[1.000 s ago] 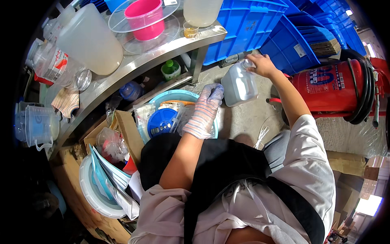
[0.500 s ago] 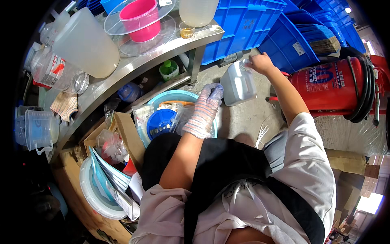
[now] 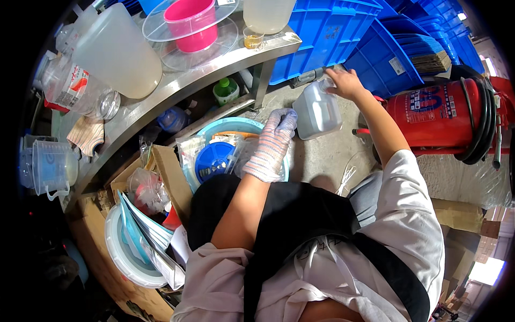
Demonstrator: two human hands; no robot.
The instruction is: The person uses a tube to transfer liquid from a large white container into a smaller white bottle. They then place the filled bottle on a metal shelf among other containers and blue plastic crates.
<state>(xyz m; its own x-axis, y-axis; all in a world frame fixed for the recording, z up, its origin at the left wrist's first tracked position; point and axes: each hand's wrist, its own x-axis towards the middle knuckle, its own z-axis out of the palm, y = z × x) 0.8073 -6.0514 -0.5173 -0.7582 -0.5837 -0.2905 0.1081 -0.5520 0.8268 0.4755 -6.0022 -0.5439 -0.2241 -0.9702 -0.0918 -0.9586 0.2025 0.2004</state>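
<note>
At the far left, a clear measuring jug (image 3: 53,167) sits beside the curving metal table (image 3: 139,107), and a striped cloth (image 3: 87,134) droops over the table's edge. Just past it, a clear bottle (image 3: 80,88) lies tipped against a big cloudy jug (image 3: 118,56). Lower down I see a white bucket (image 3: 114,252) with papers (image 3: 150,231) leaning in it, then an open cardboard box (image 3: 173,174). A pink spool (image 3: 190,35) between clear discs stands up on the table; below are a blue tub (image 3: 225,125) holding a blue reel (image 3: 212,161), and a green bottle (image 3: 225,90). A small cup (image 3: 253,38) of amber liquid rests near the table's corner. The left hand (image 3: 276,140), in a striped glove, has its fingers together just beside a translucent jug (image 3: 317,114); whether they touch, I can't tell. That jug leans over the concrete floor (image 3: 322,161), ahead of the person. The bare right hand (image 3: 347,85) bends its fingers about the jug's neck, how firmly I can't tell. Beyond are a blue crate (image 3: 322,48) and, rightmost, a red fire extinguisher (image 3: 434,115).
</note>
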